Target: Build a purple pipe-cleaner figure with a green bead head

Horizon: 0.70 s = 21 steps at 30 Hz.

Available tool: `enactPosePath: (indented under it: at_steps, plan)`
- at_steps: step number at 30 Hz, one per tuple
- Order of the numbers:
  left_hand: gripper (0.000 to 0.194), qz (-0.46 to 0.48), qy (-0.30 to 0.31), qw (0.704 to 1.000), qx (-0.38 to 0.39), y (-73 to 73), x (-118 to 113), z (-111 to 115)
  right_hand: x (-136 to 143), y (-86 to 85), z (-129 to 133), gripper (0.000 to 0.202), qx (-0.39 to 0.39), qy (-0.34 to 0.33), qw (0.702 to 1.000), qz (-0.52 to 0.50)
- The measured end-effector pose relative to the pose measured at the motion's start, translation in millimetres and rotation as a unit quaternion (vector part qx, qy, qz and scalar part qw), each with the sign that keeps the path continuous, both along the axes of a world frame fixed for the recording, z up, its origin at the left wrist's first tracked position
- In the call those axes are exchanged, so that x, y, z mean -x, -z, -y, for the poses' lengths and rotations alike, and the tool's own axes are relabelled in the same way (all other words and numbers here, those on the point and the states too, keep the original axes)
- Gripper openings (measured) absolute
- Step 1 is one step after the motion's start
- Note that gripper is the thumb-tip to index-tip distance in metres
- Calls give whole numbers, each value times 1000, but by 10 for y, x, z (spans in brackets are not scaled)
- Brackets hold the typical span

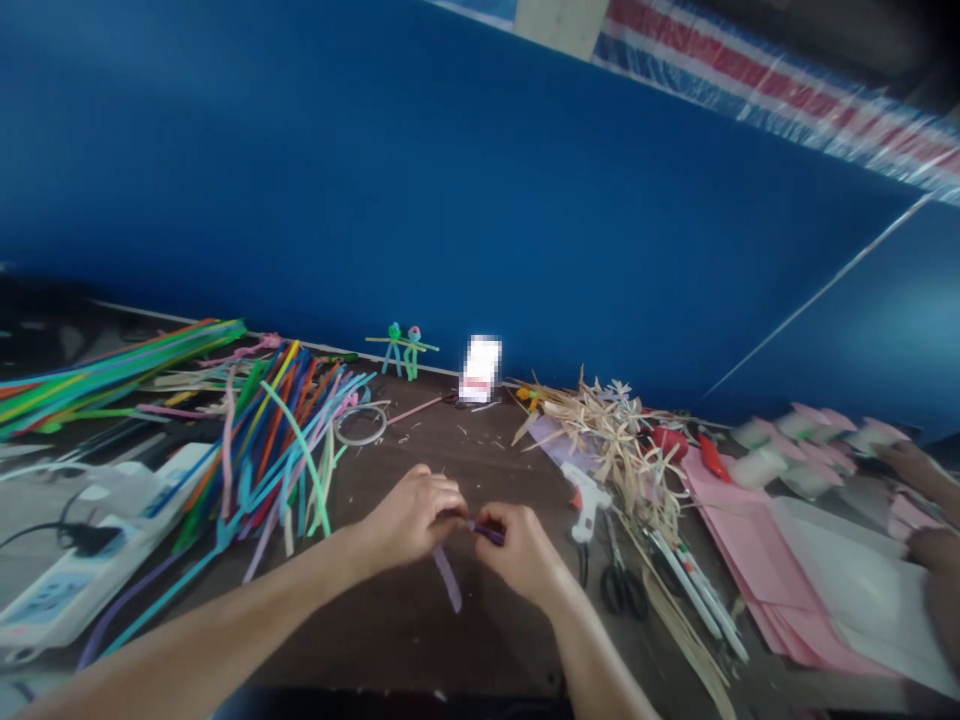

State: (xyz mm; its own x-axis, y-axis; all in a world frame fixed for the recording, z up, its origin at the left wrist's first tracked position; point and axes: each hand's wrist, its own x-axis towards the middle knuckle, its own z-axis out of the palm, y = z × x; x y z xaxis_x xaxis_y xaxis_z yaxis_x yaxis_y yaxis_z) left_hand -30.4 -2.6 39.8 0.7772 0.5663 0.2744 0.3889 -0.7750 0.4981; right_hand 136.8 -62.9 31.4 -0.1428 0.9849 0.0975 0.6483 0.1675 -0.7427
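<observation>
A purple pipe cleaner (448, 580) runs between my two hands above the dark table, one end hanging down below my left hand. My left hand (421, 515) is closed on it, thumb and fingers pinched together. Close beside it, my right hand (519, 548) grips a purple piece of it near its fingertips. The exact shape of the part between the fingers is small and partly hidden. To the left lies a loose heap of coloured pipe cleaners (281, 450). On the right are a white glue gun (585, 500) and black-handled scissors (622, 588).
A white power strip (97, 570) with plugs stands at left. Two pipe-cleaner figures (403, 350) and a bright phone (480, 368) lean by the blue wall. Dried straw strips (600, 420), pink paper (750, 560) and another person's hand (911, 465) are at right.
</observation>
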Motion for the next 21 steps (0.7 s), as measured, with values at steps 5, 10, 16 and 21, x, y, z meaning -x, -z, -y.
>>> enactPosePath:
  at_steps: [5, 10, 16, 21]
  plan:
    - [16, -1, -16, 981, 193, 84, 12, -89, 43, -21, 53, 10, -131, 10, 982, 134]
    - [17, 2, -23, 997, -74, 5, 44, -2, -22, 130, -13, 17, 61, 62, 994, -62]
    - [23, -26, 18, 976, -217, -37, 56, 92, -45, 260, -49, 36, 272, 38, 891, -360]
    - [23, -15, 22, 976, -217, 5, 62, 93, 26, 251, -17, 27, 262, 62, 856, -441]
